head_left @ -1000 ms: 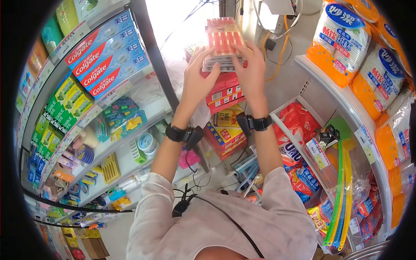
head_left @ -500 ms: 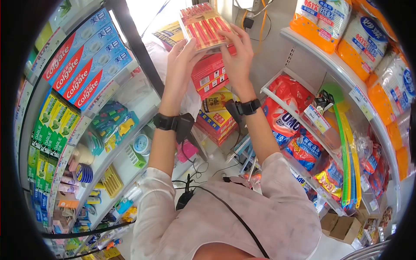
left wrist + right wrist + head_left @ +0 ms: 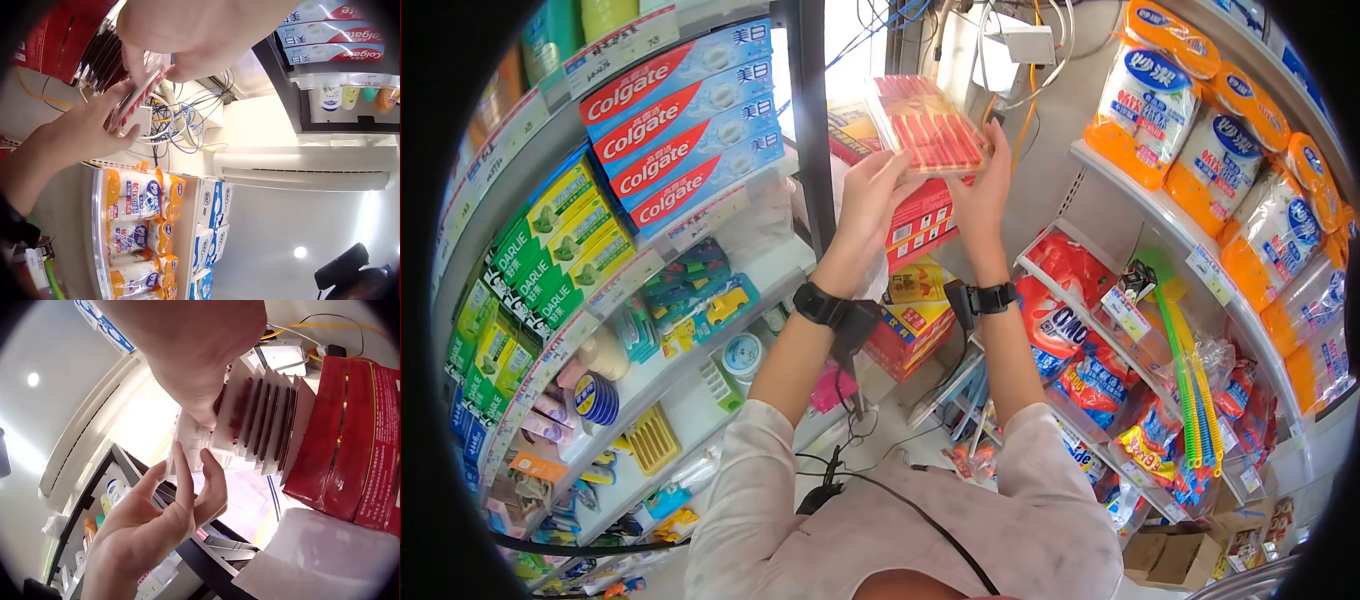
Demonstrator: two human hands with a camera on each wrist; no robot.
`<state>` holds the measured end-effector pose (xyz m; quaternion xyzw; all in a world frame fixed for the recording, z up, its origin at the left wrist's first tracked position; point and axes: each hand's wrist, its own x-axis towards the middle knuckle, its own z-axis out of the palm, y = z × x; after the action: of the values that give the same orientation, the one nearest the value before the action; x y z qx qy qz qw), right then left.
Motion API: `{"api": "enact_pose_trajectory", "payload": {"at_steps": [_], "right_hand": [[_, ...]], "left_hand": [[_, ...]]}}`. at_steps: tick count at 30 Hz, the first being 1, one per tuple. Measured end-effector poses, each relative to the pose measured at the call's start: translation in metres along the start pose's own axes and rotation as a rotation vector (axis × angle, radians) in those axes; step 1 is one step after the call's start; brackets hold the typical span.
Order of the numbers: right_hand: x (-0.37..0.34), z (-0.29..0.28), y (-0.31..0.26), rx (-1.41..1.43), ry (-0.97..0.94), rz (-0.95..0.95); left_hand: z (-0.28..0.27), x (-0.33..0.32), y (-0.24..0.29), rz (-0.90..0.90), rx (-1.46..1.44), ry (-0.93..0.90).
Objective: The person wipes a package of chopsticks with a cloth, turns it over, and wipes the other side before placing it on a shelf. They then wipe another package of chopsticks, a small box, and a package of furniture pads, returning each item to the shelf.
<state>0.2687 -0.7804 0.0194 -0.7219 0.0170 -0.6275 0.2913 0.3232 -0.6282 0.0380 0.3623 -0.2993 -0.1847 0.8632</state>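
Observation:
A flat clear-plastic pack of red-and-cream striped sticks (image 3: 940, 140) is held tilted at the top of the head view. My left hand (image 3: 868, 200) grips its near left edge, and my right hand (image 3: 982, 205) pinches the right edge. In the left wrist view the right hand (image 3: 81, 134) has its thumb on one side of the pack (image 3: 139, 97) and fingers on the other. Behind the held pack (image 3: 189, 440), the right wrist view shows a stack of similar thin packs (image 3: 265, 419) against a red box (image 3: 350, 437). The sticks' exact kind is unclear.
Colgate toothpaste boxes (image 3: 685, 120) fill the left shelf beside a dark upright post (image 3: 808, 110). Orange-white paper cup packs (image 3: 1145, 115) line the right shelf, with OMO detergent bags (image 3: 1050, 325) lower down. Loose cables (image 3: 181, 125) hang near the far wall.
Both hands first rested around the pack on the stack, then raised and tilted it. It now sits angled between them, with more of the boxes underneath showing. The head view has also shifted.

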Motion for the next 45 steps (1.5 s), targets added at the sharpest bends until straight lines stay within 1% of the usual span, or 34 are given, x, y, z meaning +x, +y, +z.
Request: {"api": "enact_pose_trajectory", "payload": {"at_steps": [1, 5, 8, 11, 13, 15, 16, 18, 19, 20, 21, 22, 24, 25, 28, 31, 34, 35, 37, 38, 39, 40, 42, 44, 45], "right_hand": [[0.001, 0.001, 0.001, 0.001, -0.008, 0.019], [-0.002, -0.002, -0.005, 0.195, -0.005, 0.041], [-0.003, -0.003, 0.01, 0.11, 0.002, 0.022], [-0.002, -0.008, 0.02, -0.117, -0.056, -0.113], [-0.002, -0.008, 0.027, -0.125, -0.071, -0.144], [-0.005, -0.009, 0.029, -0.108, -0.082, -0.14], [-0.005, -0.008, 0.027, -0.089, -0.08, -0.127], [0.004, -0.007, 0.017, -0.076, -0.079, -0.122], [0.004, -0.008, 0.007, -0.082, -0.088, -0.117], [0.005, -0.009, 0.0, -0.086, -0.101, -0.108], [0.004, -0.004, 0.014, -0.071, -0.099, -0.055], [0.004, -0.004, 0.007, -0.031, -0.083, -0.057], [-0.008, -0.01, -0.012, 0.044, -0.054, -0.052], [-0.013, -0.017, -0.042, -0.03, 0.023, -0.099], [-0.051, -0.032, -0.048, 0.173, 0.008, 0.121], [-0.095, -0.049, -0.07, 0.41, -0.088, 0.403], [-0.139, -0.061, -0.104, 0.688, -0.245, 0.54], [-0.165, -0.064, -0.09, 0.65, -0.297, 0.549], [-0.2, -0.073, -0.09, 0.607, -0.417, 0.542], [-0.22, -0.08, -0.096, 0.591, -0.479, 0.549], [-0.217, -0.084, -0.121, 0.614, -0.557, 0.57], [-0.216, -0.093, -0.139, 0.468, -0.662, 0.652], [-0.225, -0.09, -0.15, 0.578, -0.621, 0.701], [-0.231, -0.097, -0.157, 0.597, -0.628, 0.764], [-0.24, -0.103, -0.155, 0.596, -0.608, 0.811]], "left_hand": [[0.0, -0.002, 0.001, -0.003, 0.004, 0.001], [-0.006, -0.007, 0.004, 0.027, 0.045, -0.008], [-0.003, -0.018, 0.009, 0.055, 0.066, -0.01], [0.005, -0.038, 0.019, 0.101, 0.097, -0.038], [0.01, -0.055, 0.028, 0.158, 0.119, -0.089], [0.011, -0.077, 0.043, 0.138, 0.141, -0.102], [0.012, -0.086, 0.05, 0.132, 0.151, -0.117], [0.01, -0.103, 0.058, 0.042, 0.142, -0.084], [0.004, -0.109, 0.057, 0.073, 0.155, -0.108], [0.001, -0.118, 0.059, 0.053, 0.16, -0.109], [-0.001, -0.129, 0.067, 0.033, 0.167, -0.109], [-0.004, -0.139, 0.074, 0.013, 0.178, -0.11], [-0.013, -0.159, 0.083, 0.004, 0.197, -0.143], [-0.018, -0.168, 0.089, 0.0, 0.208, -0.161], [-0.04, -0.195, 0.106, -0.094, 0.209, -0.186], [-0.061, -0.216, 0.117, -0.102, 0.262, -0.222], [-0.077, -0.233, 0.114, -0.108, 0.252, -0.223], [-0.082, -0.236, 0.111, -0.108, 0.262, -0.221], [-0.094, -0.247, 0.105, -0.157, 0.304, -0.216], [-0.101, -0.251, 0.1, -0.165, 0.304, -0.232], [-0.106, -0.255, 0.093, -0.175, 0.302, -0.245], [-0.11, -0.258, 0.086, -0.181, 0.296, -0.257], [-0.112, -0.267, 0.084, -0.212, 0.354, -0.282], [-0.111, -0.277, 0.088, -0.263, 0.422, -0.273], [-0.109, -0.282, 0.092, -0.269, 0.409, -0.286]]}}
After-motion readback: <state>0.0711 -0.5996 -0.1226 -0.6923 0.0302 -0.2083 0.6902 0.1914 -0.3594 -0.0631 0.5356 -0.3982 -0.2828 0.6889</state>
